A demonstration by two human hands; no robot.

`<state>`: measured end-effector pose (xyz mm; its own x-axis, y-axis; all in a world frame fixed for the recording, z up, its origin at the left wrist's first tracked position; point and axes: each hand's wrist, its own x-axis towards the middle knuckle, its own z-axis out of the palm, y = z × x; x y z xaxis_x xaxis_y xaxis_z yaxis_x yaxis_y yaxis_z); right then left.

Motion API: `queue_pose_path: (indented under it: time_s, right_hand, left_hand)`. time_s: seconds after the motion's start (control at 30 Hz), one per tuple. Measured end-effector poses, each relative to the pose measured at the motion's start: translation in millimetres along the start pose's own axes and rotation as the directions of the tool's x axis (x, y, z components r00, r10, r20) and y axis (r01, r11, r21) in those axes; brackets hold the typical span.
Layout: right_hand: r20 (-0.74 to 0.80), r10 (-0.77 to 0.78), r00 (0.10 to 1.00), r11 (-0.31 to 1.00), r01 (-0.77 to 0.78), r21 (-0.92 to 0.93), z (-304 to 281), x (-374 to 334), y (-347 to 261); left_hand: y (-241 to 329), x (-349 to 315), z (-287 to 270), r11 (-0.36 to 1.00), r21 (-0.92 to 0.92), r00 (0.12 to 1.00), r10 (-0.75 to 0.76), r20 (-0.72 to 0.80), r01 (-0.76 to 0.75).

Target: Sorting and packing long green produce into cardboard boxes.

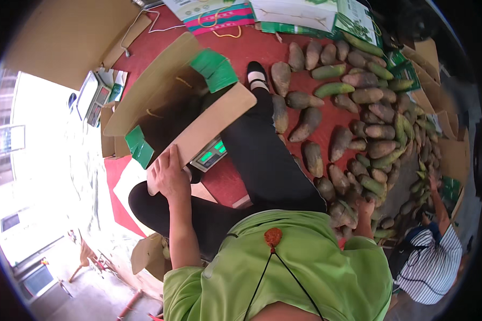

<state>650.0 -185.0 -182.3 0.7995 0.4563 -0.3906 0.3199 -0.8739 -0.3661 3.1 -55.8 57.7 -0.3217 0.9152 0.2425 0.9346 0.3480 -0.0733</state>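
My left hand [170, 175] grips a cardboard box flap [215, 122]; my right hand [364, 207] is among piled vegetables [381, 148]; whether it grasps one, I cannot tell.

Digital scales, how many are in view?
2: one scale left of the open cardboard box, the other scale partly covered by that box's flap. More may be hidden.

Vegetables [339, 143] right of the box [214, 124]

Box [211, 123] brown, flaps [214, 70] green; vegetables [339, 143] brown and green; floor [268, 45] red; co-worker's shirt [431, 267] striped.
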Motion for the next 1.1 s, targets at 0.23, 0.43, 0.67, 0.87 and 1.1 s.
queue_pose_path:
  time_s: [0.23, 0.43, 0.67, 0.87, 1.1]
  right_hand:
    - [0.049, -0.626, 0.779, 0.742, 0.613, -0.272, -3, -32, -131]
    - [0.025, -0.815, 0.580, 0.561, 0.775, 0.292, -32, -122, -322]
    - [0.087, -0.953, 0.290, 0.273, 0.698, 0.662, -51, -244, -485]
    - [0.071, -0.987, -0.142, -0.063, 0.762, 0.644, 5, -335, -554]
    - [0.195, -0.963, -0.187, -0.005, 0.734, 0.679, 139, -413, -550]
  left_hand:
    - [-7, 0, -4, 0.999, -0.029, 0.999, 0.023, 0.030, -0.022]
    - [-9, 1, -9, 0.999, -0.031, 1.000, 0.021, -0.005, -0.021]
    - [-11, 1, -6, 0.996, -0.070, 0.997, 0.049, -0.060, -0.054]
    - [-10, -1, -12, 0.997, -0.058, 0.999, 0.039, -0.037, -0.041]
    - [-10, -2, 7, 0.998, 0.012, 0.998, 0.056, 0.039, -0.056]
